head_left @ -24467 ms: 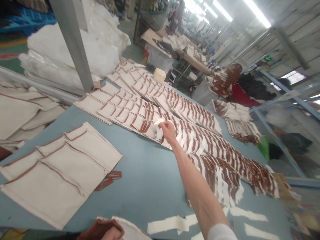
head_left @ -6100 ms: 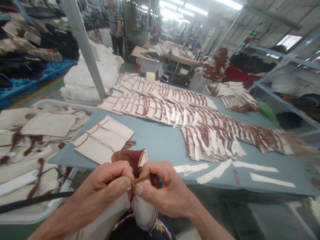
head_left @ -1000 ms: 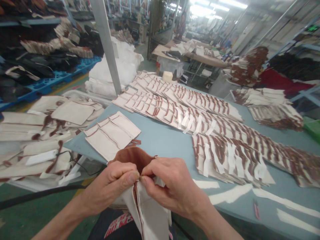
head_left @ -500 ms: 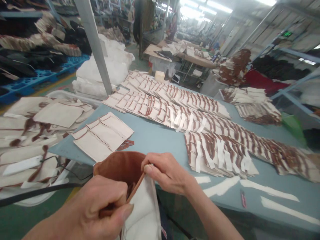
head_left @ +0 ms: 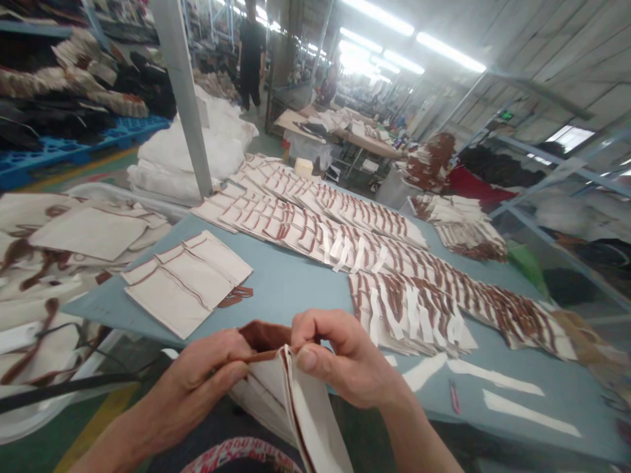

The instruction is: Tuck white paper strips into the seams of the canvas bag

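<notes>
A cream fabric bag point(head_left: 315, 414) with a brown lining hangs between my hands, close to my body in front of the table. Its brown-trimmed rim runs from one hand to the other. My left hand point(head_left: 210, 361) is closed on the rim at the left, thumb outside and fingers toward the lining. At a corner where a brown-edged seam meets the rim, my right hand point(head_left: 342, 358) pinches the edge between thumb and bent fingers. The inside of the bag is mostly hidden.
On the blue table point(head_left: 290, 282) lie a flat cream panel stack point(head_left: 190, 279), overlapping rows of brown-trimmed pieces point(head_left: 374, 230), white strips point(head_left: 530, 410) and a small pink tool point(head_left: 454, 397). A grey post point(head_left: 185, 98) rises at the far left corner. A heaped bin point(head_left: 89, 394) stands left.
The bag has turned, so its side seam now faces me. My left hand has moved up to the rim and my right hand has shifted to the corner. The camera view has tilted up.
</notes>
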`<state>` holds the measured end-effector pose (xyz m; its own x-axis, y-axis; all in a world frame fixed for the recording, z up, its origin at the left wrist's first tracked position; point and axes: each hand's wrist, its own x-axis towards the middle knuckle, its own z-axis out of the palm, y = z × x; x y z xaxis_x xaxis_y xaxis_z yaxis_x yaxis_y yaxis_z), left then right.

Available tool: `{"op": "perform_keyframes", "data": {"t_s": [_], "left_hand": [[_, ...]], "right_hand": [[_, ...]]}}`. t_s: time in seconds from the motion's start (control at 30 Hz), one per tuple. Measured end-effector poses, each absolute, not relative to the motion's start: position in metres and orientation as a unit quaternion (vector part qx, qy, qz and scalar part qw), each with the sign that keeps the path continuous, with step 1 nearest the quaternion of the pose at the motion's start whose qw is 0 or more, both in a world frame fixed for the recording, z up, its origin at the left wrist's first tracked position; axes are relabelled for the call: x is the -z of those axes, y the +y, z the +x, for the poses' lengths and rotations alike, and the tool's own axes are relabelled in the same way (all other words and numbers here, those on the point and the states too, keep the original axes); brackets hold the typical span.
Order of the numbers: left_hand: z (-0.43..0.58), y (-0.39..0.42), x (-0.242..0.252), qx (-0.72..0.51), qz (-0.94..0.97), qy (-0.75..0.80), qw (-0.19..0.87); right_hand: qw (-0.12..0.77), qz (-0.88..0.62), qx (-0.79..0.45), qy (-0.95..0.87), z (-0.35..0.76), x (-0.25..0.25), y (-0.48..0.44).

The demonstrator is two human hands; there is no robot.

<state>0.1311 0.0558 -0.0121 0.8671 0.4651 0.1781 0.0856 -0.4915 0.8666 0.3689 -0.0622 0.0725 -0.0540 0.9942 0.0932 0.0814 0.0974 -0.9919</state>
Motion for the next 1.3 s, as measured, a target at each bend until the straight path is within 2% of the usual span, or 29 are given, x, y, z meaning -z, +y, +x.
{"op": "perform_keyframes", "data": {"t_s": [0.1,0.33,0.53,0.93,1.3], "left_hand": [[0.140,0.055,-0.003,-0.196,0.800,0.116,0.555],[0.150,0.052,-0.041,-0.174,0.781,0.126,0.586],[0.141,0.049,-0.030,-0.138,0.811,0.148,0.549],[0.138,0.039,-0.045,-0.128,0.753,0.157,0.626],[0.129,0.033,-0.029,-0.129,0.732,0.174,0.646]], "right_hand": [[0.467,-0.491,-0.454,-0.578,0.363,-0.077,-0.057],[0.412,-0.543,-0.426,-0.595,0.354,-0.068,-0.061],[0.404,-0.557,-0.403,-0.604,0.343,-0.061,-0.069],[0.431,-0.533,-0.483,-0.545,0.331,-0.059,-0.070],[0.419,-0.556,-0.444,-0.564,0.328,-0.072,-0.077]]}}
